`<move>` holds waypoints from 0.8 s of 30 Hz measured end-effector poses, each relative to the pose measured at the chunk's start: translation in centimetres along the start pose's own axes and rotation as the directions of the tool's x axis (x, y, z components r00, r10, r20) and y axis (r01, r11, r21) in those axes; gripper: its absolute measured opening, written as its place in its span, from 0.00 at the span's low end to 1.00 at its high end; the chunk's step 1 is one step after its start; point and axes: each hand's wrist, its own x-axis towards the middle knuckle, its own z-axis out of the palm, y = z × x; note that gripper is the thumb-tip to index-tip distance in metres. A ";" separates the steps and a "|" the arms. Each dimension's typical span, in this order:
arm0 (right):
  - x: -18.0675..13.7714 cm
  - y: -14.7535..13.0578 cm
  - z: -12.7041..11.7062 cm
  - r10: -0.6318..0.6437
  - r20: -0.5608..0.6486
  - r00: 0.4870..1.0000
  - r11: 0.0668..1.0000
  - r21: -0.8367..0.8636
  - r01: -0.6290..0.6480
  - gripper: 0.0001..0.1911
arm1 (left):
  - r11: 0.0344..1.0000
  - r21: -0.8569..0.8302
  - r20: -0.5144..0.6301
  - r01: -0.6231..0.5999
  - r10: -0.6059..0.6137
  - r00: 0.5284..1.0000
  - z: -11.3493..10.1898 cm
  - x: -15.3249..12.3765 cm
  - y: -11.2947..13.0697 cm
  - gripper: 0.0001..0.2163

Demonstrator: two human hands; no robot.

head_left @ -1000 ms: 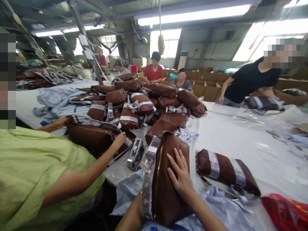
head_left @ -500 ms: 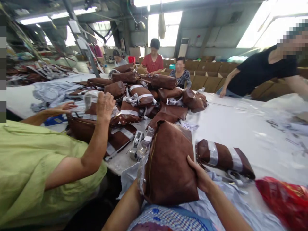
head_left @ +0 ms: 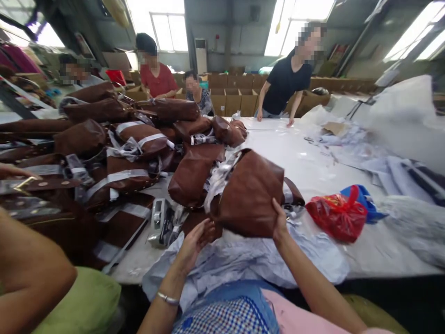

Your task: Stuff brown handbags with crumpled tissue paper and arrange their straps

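A brown leather handbag [head_left: 252, 195] is tilted in front of me above the table, with pale wrapping along its left side. My right hand [head_left: 280, 220] grips its lower right edge, thumb on the near face. By the bag's lower left corner is my left hand [head_left: 197, 241], its fingers stretched out; whether they touch the leather I cannot tell. Crumpled white wrapping sheets [head_left: 243, 260] lie below both hands. Just behind the held bag is another brown bag [head_left: 194, 174]. A tape dispenser [head_left: 160, 220] stands left of my left hand.
Brown bags with pale bands form a pile [head_left: 135, 139] at left. A co-worker's arm [head_left: 31, 260] reaches in at the left edge. Red plastic bag [head_left: 337, 213] and blue bag [head_left: 368, 204] sit at right. Several people stand or sit beyond the white table [head_left: 278, 144], before cardboard boxes [head_left: 239, 99].
The view has swung right. The handbag has moved forward, away from my body, and tipped. My left hand, hidden behind it before, now shows at its lower left; my right hand keeps its grip.
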 end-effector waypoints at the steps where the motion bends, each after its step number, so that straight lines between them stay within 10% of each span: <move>1: 1.3 -1.1 -0.3 -0.122 -0.001 0.993 0.993 0.000 0.122 0.20 | 1.000 0.013 -0.012 0.012 -0.012 1.000 -0.5 -0.5 -0.2 0.25; 6: 4.0 -2.3 -3.8 -0.158 -0.082 0.984 0.837 -0.539 0.090 0.32 | 0.896 0.439 -0.112 -0.062 0.124 0.986 -2.3 -2.1 -2.0 0.27; 8: 2.5 -0.7 -5.9 -0.135 -0.043 0.990 0.687 -0.724 0.062 0.32 | 0.725 0.676 -0.051 -0.130 0.222 0.974 -3.1 -2.6 -3.0 0.25; 11: -1.2 2.3 -8.8 0.007 0.335 0.942 0.244 -0.914 0.324 0.35 | 0.319 0.902 0.192 -0.292 0.311 0.931 -4.6 -3.5 -4.7 0.24; 14: -4.1 4.9 -11.3 0.368 0.502 0.782 -0.224 -0.769 0.599 0.50 | -0.090 0.925 0.380 -0.369 0.258 0.888 -6.0 -4.5 -6.4 0.33; 17: -5.0 6.9 -13.1 0.512 0.457 0.727 -0.420 -0.606 0.676 0.59 | -0.359 0.871 0.424 -0.337 0.201 0.883 -7.3 -5.3 -8.1 0.39; 24: -4.0 8.5 -14.6 0.477 0.371 0.797 -0.605 -0.520 0.604 0.52 | -0.444 0.853 0.354 -0.274 0.104 0.930 -12.0 -6.3 -9.6 0.27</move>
